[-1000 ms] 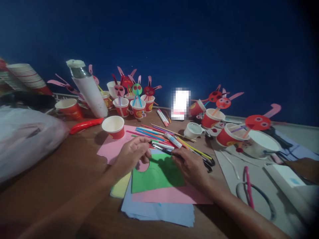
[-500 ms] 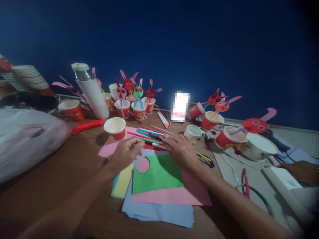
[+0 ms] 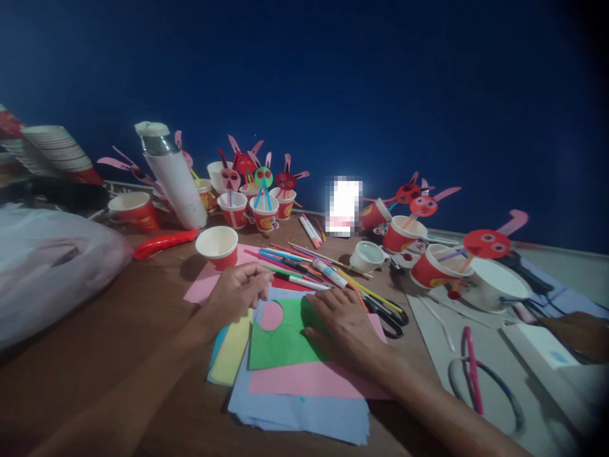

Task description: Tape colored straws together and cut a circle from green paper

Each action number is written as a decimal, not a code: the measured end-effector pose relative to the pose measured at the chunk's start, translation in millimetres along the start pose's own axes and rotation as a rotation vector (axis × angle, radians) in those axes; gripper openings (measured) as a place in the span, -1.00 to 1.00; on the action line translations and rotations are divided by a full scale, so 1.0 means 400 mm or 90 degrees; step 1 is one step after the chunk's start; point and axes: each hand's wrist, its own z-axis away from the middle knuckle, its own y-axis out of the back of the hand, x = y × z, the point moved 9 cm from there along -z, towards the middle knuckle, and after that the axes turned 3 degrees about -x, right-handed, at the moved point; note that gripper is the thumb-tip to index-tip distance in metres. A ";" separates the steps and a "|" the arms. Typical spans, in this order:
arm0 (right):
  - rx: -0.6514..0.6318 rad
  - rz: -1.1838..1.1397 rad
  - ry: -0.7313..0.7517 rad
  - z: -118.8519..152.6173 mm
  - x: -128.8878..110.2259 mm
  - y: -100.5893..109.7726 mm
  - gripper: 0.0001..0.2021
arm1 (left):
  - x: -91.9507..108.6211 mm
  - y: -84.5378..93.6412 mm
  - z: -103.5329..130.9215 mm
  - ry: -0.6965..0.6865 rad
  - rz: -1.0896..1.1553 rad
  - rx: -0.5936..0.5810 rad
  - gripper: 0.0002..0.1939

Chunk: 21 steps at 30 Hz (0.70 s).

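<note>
My right hand (image 3: pixel 340 320) lies with fingers stretched over the right part of a green paper sheet (image 3: pixel 290 317), which has a round hole near its top left corner. Just left of the sheet, my left hand (image 3: pixel 238 292) hovers with curled fingers pressed together; whatever they may hold is too small to see. Under the green sheet are pink paper (image 3: pixel 295 382), a stack of pale blue sheets (image 3: pixel 304 416) and yellow paper (image 3: pixel 231 352). Beyond my hands lie several coloured sticks and pens, a white glue stick (image 3: pixel 330 273) and black-handled scissors (image 3: pixel 392 320).
A red paper cup (image 3: pixel 217 246) stands behind my left hand. Farther back are a white bottle (image 3: pixel 174 178), cups with paper rabbit faces (image 3: pixel 264 209) and a bright blurred screen (image 3: pixel 345 206). A plastic bag (image 3: pixel 57 266) fills the left; another person's hand (image 3: pixel 578 333) is far right.
My right hand has drawn back from the pens toward me, onto the green sheet. The glue stick and scissors now show more. My left hand stays nearly in place.
</note>
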 end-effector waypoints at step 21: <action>0.035 -0.012 -0.049 -0.009 0.038 -0.009 -0.65 | 0.006 0.014 -0.006 -0.018 -0.008 0.024 -0.79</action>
